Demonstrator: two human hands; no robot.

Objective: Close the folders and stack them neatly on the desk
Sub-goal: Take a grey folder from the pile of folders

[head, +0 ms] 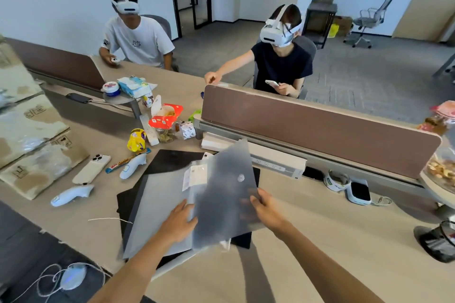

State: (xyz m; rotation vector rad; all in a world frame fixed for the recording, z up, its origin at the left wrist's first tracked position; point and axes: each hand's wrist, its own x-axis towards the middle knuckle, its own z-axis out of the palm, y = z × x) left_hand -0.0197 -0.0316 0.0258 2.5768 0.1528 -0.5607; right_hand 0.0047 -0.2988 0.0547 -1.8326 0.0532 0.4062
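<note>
Motion-blurred: translucent grey flap [226, 194], edges smeared, veiling fingers of right hand [267, 209] behind it. Partly hidden under grey folder [160, 206]: black folders [172, 158]. Cut off by right edge: snack jar [442, 167], black object [437, 241]. Wrapper print [118, 164] unreadable.

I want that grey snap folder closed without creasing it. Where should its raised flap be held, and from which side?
Judging by its pose, the translucent flap is best pinched at its free right edge, where the right hand already grips it, coming from the right. The left hand presses the folder body flat.
</note>
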